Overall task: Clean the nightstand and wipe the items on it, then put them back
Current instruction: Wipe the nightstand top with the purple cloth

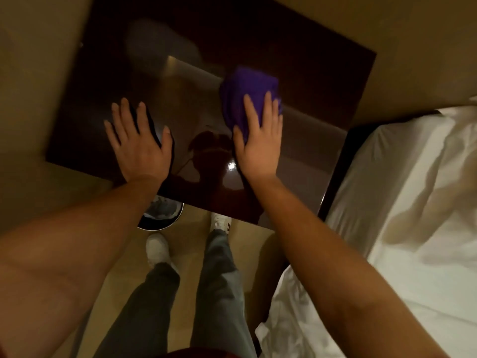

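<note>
One nightstand (296,60), dark glossy top. Two hands: left hand (140,143) flat, fingers spread, on top; right hand (258,140) flat, pressing one purple cloth (247,86) mid-top. One bin (161,215) below front edge; bed (413,202) at right.

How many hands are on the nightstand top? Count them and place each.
2. The left hand lies flat and bare on the nightstand near its front-left; the right hand presses a purple cloth toward the middle-right. None seems hidden.
</note>
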Available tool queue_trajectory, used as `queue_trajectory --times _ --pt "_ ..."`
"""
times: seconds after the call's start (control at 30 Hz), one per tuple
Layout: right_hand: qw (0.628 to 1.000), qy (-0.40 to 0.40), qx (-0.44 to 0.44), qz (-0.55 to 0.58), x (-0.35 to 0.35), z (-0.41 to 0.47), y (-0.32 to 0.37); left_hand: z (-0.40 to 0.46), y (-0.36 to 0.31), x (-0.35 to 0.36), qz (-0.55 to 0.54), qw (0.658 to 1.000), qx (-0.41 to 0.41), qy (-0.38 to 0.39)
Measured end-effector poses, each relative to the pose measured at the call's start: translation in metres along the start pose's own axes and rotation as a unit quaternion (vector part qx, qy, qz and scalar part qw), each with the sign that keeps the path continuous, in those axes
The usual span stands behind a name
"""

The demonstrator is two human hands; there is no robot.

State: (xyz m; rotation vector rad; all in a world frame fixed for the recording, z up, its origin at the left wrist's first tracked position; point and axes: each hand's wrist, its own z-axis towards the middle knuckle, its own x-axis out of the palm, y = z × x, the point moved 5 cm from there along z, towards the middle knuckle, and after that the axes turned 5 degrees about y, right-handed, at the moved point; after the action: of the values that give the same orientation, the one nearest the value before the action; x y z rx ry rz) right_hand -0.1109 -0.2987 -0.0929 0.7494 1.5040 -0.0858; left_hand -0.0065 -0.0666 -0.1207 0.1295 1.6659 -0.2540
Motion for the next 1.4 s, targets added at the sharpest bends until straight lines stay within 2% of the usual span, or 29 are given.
queue_trajectory --times 0.17,0.27,0.53,0.63,0.73,0.8,1.0,1.23,1.4 --pt "1.000 0.011 0.022 -0.006 0.007 -0.075 -0.027 -0.002 0.002 -0.001 -0.007 1.000 0.001 -0.003" --pt "0.998 0.015 0.050 -0.015 -0.004 -0.089 -0.051 -0.002 0.001 0.001 -0.014 1.000 0.003 -0.004" --pt "0.988 -0.057 0.141 -0.013 -0.026 0.009 -0.059 -0.004 -0.004 0.002 -0.009 1.000 0.009 0.005" --pt "0.987 -0.061 0.149 -0.014 -0.026 0.062 -0.045 -0.004 -0.003 0.002 0.004 1.000 0.008 0.008" --pt "0.989 -0.058 0.133 -0.018 -0.022 0.114 -0.020 -0.001 -0.002 0.004 0.021 1.000 0.006 0.020" --pt "0.995 -0.043 0.092 -0.012 -0.011 0.149 0.008 0.004 0.003 0.005 0.030 0.999 -0.004 0.024" --pt "1.000 -0.015 0.015 -0.002 0.012 0.187 0.080 0.003 0.003 0.005 0.029 0.999 -0.002 0.027" --pt "0.992 0.045 -0.120 0.021 0.038 0.148 0.131 0.004 0.000 0.002 0.026 0.999 0.000 0.027" --pt "0.990 0.041 -0.136 0.015 0.038 0.093 0.111 0.000 -0.001 -0.002 0.012 0.999 0.003 0.029"
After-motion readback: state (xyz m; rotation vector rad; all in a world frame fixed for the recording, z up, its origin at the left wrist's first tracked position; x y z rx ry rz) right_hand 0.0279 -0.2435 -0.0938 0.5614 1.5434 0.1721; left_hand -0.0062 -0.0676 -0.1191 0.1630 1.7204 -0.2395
